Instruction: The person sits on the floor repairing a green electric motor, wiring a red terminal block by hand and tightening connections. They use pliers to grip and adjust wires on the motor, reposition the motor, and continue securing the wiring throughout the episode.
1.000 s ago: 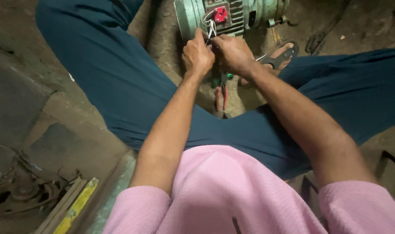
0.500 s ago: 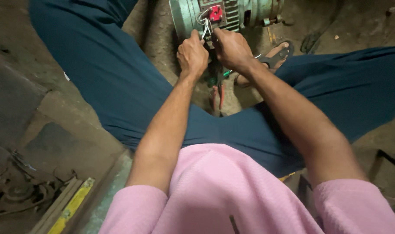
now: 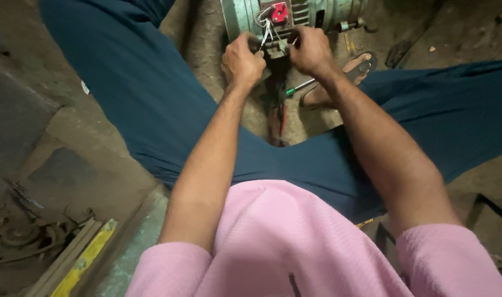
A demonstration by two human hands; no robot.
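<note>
Both hands work at the pale green metal electric motor (image 3: pixel 317 14) lying on the floor between the legs. The left hand (image 3: pixel 241 61) pinches thin white wires (image 3: pixel 266 34) with curled fingers; the right hand (image 3: pixel 311 52) has its fingers curled, though what they grip is hidden. A green-handled screwdriver (image 3: pixel 299 88) lies just below.

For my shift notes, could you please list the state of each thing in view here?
left hand: closed, pinching the white wires
right hand: closed at the terminal box
terminal box: open, red block exposed
motor: lying on the ground
screwdriver: on the ground, unheld
</note>
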